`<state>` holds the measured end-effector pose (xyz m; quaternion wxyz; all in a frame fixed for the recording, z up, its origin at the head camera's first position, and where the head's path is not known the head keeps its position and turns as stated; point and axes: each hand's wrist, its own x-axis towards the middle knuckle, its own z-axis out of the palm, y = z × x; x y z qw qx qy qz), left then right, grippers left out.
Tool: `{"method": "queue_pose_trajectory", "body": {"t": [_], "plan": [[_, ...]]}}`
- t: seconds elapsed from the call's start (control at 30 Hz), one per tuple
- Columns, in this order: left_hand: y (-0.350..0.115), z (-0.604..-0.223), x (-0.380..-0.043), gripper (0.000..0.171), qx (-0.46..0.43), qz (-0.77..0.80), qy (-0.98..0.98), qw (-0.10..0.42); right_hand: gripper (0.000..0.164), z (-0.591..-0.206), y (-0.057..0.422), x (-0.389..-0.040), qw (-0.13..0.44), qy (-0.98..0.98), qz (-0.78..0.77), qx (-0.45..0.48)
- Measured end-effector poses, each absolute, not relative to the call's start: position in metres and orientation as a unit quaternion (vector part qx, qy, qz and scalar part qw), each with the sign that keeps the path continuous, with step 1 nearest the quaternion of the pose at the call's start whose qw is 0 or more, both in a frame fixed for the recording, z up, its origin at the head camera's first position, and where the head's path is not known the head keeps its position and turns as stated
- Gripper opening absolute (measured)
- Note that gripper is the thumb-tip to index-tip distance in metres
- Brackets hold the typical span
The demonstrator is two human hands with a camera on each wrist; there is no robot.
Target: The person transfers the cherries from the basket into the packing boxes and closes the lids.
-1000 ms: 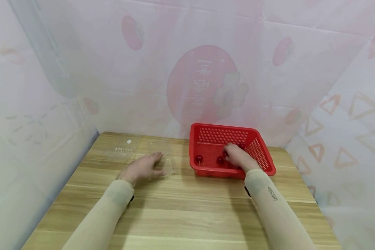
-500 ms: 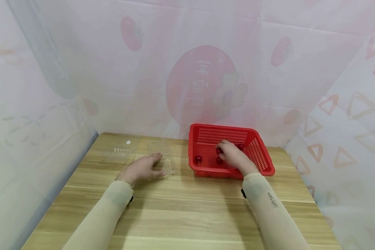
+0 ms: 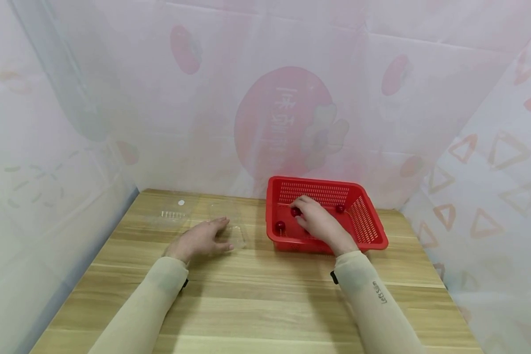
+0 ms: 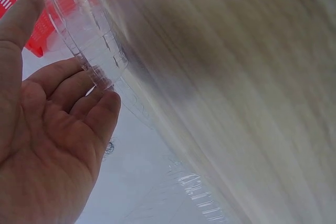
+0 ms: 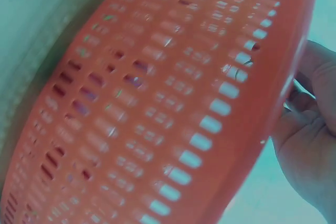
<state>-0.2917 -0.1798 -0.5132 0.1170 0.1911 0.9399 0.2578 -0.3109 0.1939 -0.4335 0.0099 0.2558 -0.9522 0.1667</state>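
My right hand [image 3: 319,220] reaches over the red plastic basket [image 3: 380,235] and pinches a dark red cherry [image 3: 295,211] between thumb and fingers. One cherry [image 3: 280,225] with a stem lies at the basket's left, another cherry [image 3: 340,208] at its back right. The hand covers part of the basket floor. My left hand [image 3: 200,239] rests against a clear plastic box [image 3: 238,235], thumb and fingers spread. In the left wrist view its fingertips touch the wall of the box [image 4: 107,51]. In the right wrist view the basket wall [image 5: 152,98] hides the right fingertips.
The box's clear lid [image 3: 172,215], with a white round sticker, lies flat to the left of the left hand. The wooden table [image 3: 256,305] extends in front of the basket and box. Printed white cloth [image 3: 203,123] stands behind and at both sides.
My right hand has moved left within the basket and now carries a cherry toward its left side. The left hand has stayed by the clear box.
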Motion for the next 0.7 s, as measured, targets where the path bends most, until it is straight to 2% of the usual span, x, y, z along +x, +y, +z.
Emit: {"method": "queue_pose_trajectory", "body": {"t": [0.43, 0.7], "plan": [[-0.178, -0.512, -0.29, 0.093, 0.189, 0.27, 0.937, 0.117, 0.041, -0.43, 0.162, -0.298, 0.05, -0.936, 0.191, 0.292], [-0.177, -0.512, -0.29, 0.093, 0.193, 0.268, 0.937, 0.113, 0.036, -0.429, 0.14, -0.289, 0.073, -0.919, 0.196, 0.334]]}}
